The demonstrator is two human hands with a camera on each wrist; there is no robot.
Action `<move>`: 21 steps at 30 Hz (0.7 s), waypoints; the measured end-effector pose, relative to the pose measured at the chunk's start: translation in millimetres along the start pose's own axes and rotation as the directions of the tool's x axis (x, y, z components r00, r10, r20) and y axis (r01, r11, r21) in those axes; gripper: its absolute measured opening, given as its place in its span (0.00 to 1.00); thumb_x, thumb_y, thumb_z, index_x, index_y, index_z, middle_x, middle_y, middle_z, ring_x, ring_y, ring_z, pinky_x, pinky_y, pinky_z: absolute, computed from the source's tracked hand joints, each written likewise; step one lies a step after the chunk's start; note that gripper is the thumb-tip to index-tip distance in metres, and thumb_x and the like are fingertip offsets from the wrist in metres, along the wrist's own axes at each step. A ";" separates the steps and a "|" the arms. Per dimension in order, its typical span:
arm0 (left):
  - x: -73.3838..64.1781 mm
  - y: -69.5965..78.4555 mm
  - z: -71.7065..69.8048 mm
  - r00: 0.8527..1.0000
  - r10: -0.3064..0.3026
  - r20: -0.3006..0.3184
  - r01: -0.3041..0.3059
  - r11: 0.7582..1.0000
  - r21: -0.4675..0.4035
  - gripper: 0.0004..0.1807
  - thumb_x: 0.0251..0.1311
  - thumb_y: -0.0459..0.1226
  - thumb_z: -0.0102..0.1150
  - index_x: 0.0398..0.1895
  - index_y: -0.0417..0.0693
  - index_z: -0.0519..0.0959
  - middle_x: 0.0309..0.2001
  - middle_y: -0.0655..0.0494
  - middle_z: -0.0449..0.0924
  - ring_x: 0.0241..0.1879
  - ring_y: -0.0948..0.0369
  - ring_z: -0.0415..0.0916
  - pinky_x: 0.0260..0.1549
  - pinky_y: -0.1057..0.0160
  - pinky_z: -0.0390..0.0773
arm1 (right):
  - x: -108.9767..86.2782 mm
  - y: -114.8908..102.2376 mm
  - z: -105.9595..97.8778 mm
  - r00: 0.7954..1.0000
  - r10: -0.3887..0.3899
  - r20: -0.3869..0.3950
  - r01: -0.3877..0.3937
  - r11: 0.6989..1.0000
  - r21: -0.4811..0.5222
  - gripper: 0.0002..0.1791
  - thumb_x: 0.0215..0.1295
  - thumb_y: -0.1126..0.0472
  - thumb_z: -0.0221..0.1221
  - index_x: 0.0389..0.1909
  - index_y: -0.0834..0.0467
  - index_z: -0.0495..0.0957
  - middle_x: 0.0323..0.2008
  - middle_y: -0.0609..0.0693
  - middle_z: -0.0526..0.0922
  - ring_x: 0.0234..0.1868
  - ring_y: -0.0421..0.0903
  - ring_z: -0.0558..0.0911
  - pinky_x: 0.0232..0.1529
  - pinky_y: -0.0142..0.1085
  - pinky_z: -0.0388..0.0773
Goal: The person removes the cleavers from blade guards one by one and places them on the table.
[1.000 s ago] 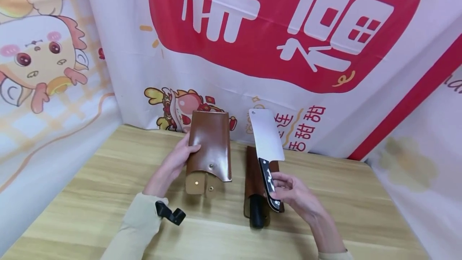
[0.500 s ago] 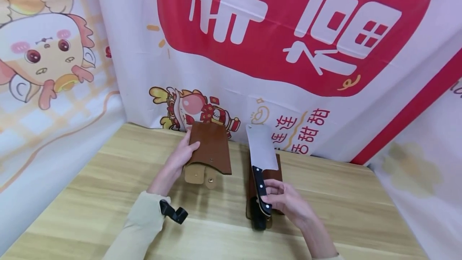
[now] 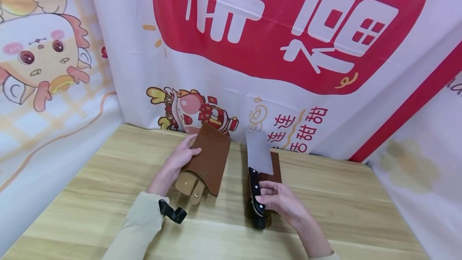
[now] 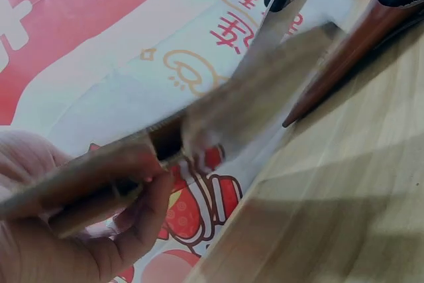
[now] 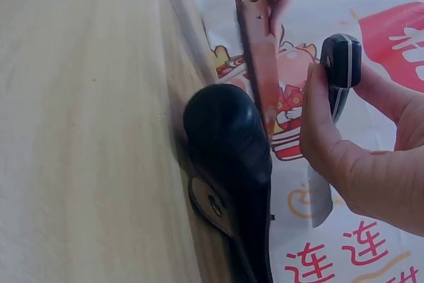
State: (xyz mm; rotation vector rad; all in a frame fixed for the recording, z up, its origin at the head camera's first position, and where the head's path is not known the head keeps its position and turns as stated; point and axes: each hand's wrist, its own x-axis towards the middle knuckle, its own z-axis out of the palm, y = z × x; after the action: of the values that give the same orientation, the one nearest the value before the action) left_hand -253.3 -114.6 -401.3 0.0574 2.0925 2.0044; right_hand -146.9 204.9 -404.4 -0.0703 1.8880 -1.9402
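Observation:
My left hand point(image 3: 178, 159) grips a brown leather knife sheath point(image 3: 209, 153) by its left edge, thumb on the front. The sheath tilts, its mouth toward me, with two tan snap straps point(image 3: 186, 182) hanging undone. My right hand point(image 3: 279, 200) pinches the black riveted handle point(image 3: 255, 189) of a cleaver point(image 3: 259, 151), whose broad blade points away from me. Under the cleaver, a second brown sheath point(image 3: 276, 167) lies on the table, a black handle point(image 5: 222, 120) sticking out of its near end. In the right wrist view, a strap with a snap point(image 5: 211, 205) sits beside that handle.
The wooden table point(image 3: 343, 204) ends at a white and red printed cloth point(image 3: 231, 67) hung behind it. Another printed cloth point(image 3: 54, 127) hangs along the left side. A black clip point(image 3: 172, 212) is worn at the left cuff.
The left sheath has turned and dipped, its mouth swinging left and its far end to the right. My right hand has brought the cleaver down and slightly left, over the sheath on the table.

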 end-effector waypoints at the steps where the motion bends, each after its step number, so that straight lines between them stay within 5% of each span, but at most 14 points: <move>1: 0.2 -1.4 -0.1 1.000 -0.003 0.006 0.003 1.000 0.012 0.35 0.77 0.30 0.44 0.83 0.39 0.47 0.77 0.30 0.55 0.69 0.38 0.65 0.69 0.44 0.65 | 0.3 0.3 1.0 1.000 0.003 0.003 -0.003 1.000 -0.004 0.36 0.64 0.71 0.63 0.69 0.80 0.59 0.41 0.51 0.82 0.40 0.42 0.84 0.45 0.34 0.83; 6: 0.9 -6.2 -1.0 1.000 -0.013 -0.007 0.014 1.000 0.025 0.35 0.76 0.30 0.46 0.83 0.40 0.48 0.79 0.29 0.49 0.73 0.39 0.59 0.73 0.43 0.58 | 2.9 3.6 6.4 1.000 0.013 0.020 -0.013 1.000 -0.017 0.35 0.63 0.72 0.64 0.67 0.80 0.61 0.40 0.51 0.82 0.39 0.43 0.84 0.45 0.34 0.82; 15: 0.9 -4.9 -2.2 0.998 -0.033 -0.058 0.033 0.999 0.008 0.36 0.76 0.31 0.47 0.83 0.42 0.48 0.75 0.29 0.57 0.65 0.41 0.69 0.68 0.46 0.66 | 4.8 9.4 16.3 1.000 0.022 0.022 -0.022 1.000 0.000 0.34 0.63 0.71 0.64 0.67 0.79 0.62 0.39 0.51 0.81 0.37 0.42 0.83 0.43 0.34 0.82; 21: 1.0 -7.0 -2.9 0.998 -0.033 -0.061 0.032 0.999 -0.002 0.37 0.76 0.30 0.48 0.83 0.40 0.48 0.68 0.28 0.66 0.51 0.49 0.78 0.52 0.55 0.77 | 7.1 16.5 25.1 1.000 0.015 0.023 -0.015 1.000 0.001 0.31 0.63 0.72 0.64 0.64 0.80 0.65 0.39 0.52 0.82 0.39 0.43 0.83 0.42 0.34 0.84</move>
State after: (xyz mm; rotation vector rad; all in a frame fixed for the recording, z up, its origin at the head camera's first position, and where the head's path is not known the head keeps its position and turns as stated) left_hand -254.0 -117.6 -408.2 -0.0381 2.1154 2.0123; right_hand -140.6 179.2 -420.4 -0.0778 1.8672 -1.9224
